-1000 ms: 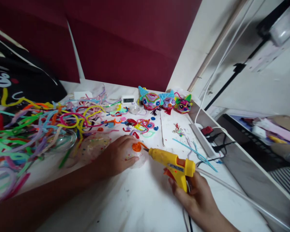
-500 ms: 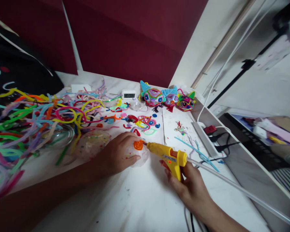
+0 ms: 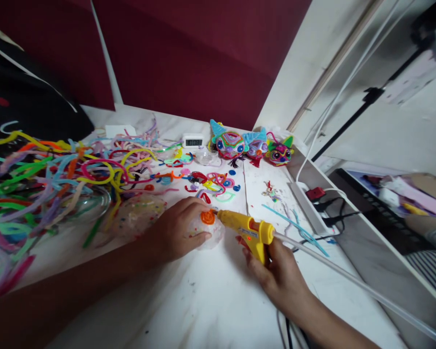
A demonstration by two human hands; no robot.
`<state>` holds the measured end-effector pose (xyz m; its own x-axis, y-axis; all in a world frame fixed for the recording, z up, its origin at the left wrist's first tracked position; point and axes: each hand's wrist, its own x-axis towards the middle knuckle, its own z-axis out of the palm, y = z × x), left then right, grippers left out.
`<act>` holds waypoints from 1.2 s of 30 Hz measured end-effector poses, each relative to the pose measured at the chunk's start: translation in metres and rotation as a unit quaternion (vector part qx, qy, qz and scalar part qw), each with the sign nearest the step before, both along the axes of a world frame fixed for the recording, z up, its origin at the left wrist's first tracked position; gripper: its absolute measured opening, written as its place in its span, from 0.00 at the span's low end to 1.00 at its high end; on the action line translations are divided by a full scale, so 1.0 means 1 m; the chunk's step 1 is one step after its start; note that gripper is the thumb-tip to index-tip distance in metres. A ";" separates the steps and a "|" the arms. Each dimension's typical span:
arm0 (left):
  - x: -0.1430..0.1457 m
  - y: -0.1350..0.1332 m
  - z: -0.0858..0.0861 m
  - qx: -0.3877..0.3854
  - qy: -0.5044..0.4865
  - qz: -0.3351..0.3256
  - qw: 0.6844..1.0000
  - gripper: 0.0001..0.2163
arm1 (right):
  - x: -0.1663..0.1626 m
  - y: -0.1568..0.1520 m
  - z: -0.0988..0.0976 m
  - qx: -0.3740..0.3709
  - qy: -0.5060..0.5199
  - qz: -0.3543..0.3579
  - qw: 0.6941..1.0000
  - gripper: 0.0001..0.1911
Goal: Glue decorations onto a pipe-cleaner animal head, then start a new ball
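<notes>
My left hand (image 3: 179,228) is closed around the side of a clear, speckled plastic ball (image 3: 212,237) resting on the white table. On the ball's top sits a coiled orange pipe-cleaner disc (image 3: 208,217). In my right hand (image 3: 276,271) is a yellow hot glue gun (image 3: 245,228), with a long clear glue stick (image 3: 341,269) sticking out of its back. The nozzle points left and meets or nearly touches the disc's right edge. A second speckled clear piece (image 3: 138,213) lies behind my left wrist.
A tangle of colourful pipe cleaners (image 3: 65,179) covers the left side. Small coils and bits (image 3: 212,182) lie beyond the ball. Three decorated animal heads (image 3: 230,145) and a small digital clock (image 3: 193,141) stand at the back. A power strip (image 3: 310,208) with cables is at right.
The glue gun and my right hand have shifted slightly left and up, along the orange disc's edge. My left hand keeps its hold on the ball.
</notes>
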<state>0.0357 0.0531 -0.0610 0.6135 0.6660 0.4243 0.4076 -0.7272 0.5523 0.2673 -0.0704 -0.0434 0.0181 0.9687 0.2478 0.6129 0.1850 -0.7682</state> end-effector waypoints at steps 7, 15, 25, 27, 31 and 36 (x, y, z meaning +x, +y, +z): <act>0.000 0.001 0.000 0.007 -0.001 -0.002 1.000 0.16 | 0.002 -0.003 -0.001 -0.023 -0.020 0.020 0.999 0.05; 0.001 0.001 0.002 -0.002 0.012 0.002 1.000 0.15 | 0.002 -0.014 0.004 -0.043 -0.061 0.019 0.997 0.07; 0.001 0.001 0.001 0.010 0.005 -0.006 1.000 0.15 | 0.003 -0.025 0.007 -0.056 -0.048 0.047 0.996 0.08; 0.001 0.001 0.001 0.011 0.004 -0.006 1.000 0.15 | 0.003 -0.026 0.007 -0.061 -0.050 0.043 0.996 0.09; 0.001 0.000 0.003 0.010 0.000 -0.003 1.000 0.14 | 0.001 -0.026 0.007 -0.056 -0.049 0.033 0.997 0.08; 0.000 0.000 0.003 0.004 0.006 -0.005 1.000 0.15 | 0.002 -0.023 0.004 -0.058 -0.054 0.021 0.997 0.07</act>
<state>0.0356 0.0530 -0.0577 0.6253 0.6566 0.4219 0.4072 -0.7356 0.5413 0.2698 -0.0931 -0.0392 -0.0432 0.9902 0.1328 0.6868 0.1259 -0.7159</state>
